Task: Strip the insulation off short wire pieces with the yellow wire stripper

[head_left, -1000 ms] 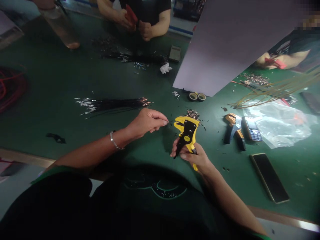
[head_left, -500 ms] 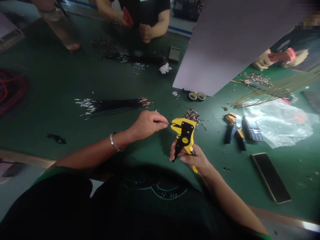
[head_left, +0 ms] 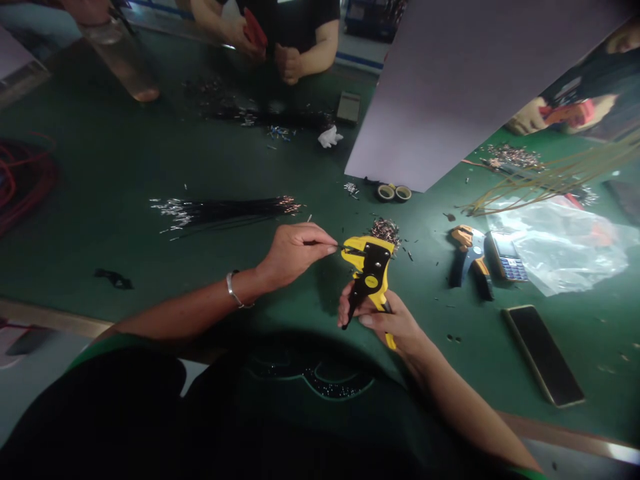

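Thumb and fingers of my left hand (head_left: 299, 252) pinch a thin black wire (head_left: 340, 247), whose end reaches the jaws of a yellow and black wire stripper (head_left: 371, 263). My right hand (head_left: 393, 319) is wrapped round the stripper's handles and keeps its head pointing away from me. Just behind the tool's head lies a pile of short stripped scraps (head_left: 385, 230). Left of it, a bundle of black wires (head_left: 230, 210) rests on the table, with silvery ends on the left and bare copper ends on the right.
Two tape rolls (head_left: 394, 193) stand near a tilted grey panel (head_left: 425, 93). To the right lie an orange-handled tool (head_left: 470, 257), a keypad phone (head_left: 507, 257), a smartphone (head_left: 544, 355) and a plastic bag (head_left: 565, 247). Co-workers' hands (head_left: 289, 65) hold red tools across the table (head_left: 100, 220).
My left hand has shifted slightly, and more black wire shows between its fingers and the stripper. The stripper stays almost where it was in my right hand.
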Available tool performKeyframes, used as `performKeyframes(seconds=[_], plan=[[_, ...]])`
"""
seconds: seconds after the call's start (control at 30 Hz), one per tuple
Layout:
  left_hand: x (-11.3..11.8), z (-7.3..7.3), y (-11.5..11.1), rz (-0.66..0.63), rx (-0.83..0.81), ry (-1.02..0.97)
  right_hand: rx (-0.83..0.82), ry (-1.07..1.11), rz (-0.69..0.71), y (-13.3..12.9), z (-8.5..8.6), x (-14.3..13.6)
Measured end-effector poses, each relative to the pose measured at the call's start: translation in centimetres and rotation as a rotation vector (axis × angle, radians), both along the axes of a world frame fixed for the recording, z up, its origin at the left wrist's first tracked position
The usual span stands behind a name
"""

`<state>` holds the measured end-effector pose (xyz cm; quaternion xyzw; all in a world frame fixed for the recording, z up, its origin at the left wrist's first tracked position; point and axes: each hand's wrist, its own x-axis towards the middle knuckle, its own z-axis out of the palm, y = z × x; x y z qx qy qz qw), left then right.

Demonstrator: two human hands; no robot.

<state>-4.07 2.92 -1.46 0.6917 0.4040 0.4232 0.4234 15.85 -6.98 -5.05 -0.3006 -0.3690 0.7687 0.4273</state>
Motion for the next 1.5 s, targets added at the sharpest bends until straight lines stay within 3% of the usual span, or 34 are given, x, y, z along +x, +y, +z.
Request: performKeyframes(seconds=[0.27, 0.5, 0.73, 0.9, 1.2, 1.5], plan=[[0.5, 0.3, -0.6, 0.087, -0.274, -0.103, 0.015, 0.034, -0.007, -0.2, -0.5, -0.2], [0.9, -1.0, -0.8, 0.125, -0.315, -0.214, 0.011, 0.05, -0.023, -0.2, -0.4, -0.6], [1.0, -1.7, -0.9, 0.129, -0.188, -0.158, 0.0, 0.075, -0.001, -0.2, -0.4, -1.0], [1.0, -1.3, -0.7, 0.162, 0.036, -0.076, -0.008, 0.078, 0.004, -0.1, -0.2, -1.1], [1.1, -2.0, -1.0, 0.194, 0.313, -0.028, -0.049, 0.085, 0.004, -0.1, 0.2, -1.3], [1.1, -2.1, -1.3, 0.179, 0.44, 0.007, -0.018, 0.096, -0.001, -0.2, -0.2, -1.3]])
